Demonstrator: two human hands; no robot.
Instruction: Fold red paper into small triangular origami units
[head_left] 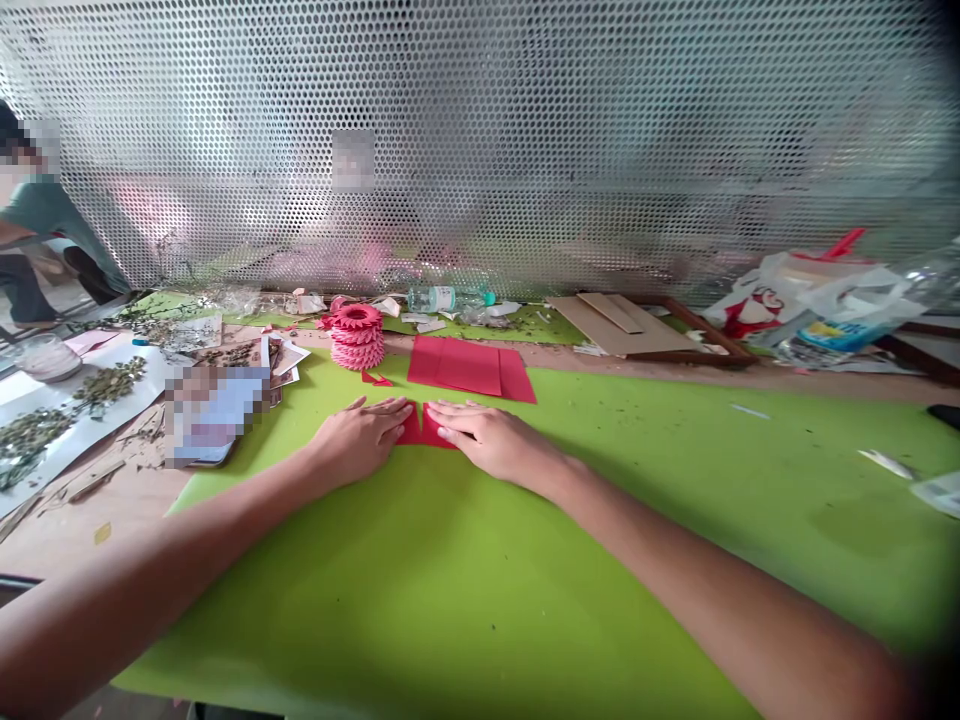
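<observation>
Both of my hands press down on a small folded piece of red paper [430,432] on the green mat [420,580]. My left hand [361,438] lies flat over its left part, fingers stretched out. Flat on its right part rests my right hand [491,436], the fingertips of both hands close together. A narrow green gap shows at the paper's upper edge between them. Just beyond lie several flat red paper sheets [469,366], overlapping. A stack of red and pink zigzag-edged paper rings [357,338] stands behind my left hand, with small red scraps [377,380] before it.
To the left are a phone [219,415] and dried plant bits on white paper [150,372]. A clear bottle [450,298] lies at the back by the perforated metal wall [465,130]. Cardboard [622,330] and plastic bags [817,305] sit back right. A person [56,225] crouches far left.
</observation>
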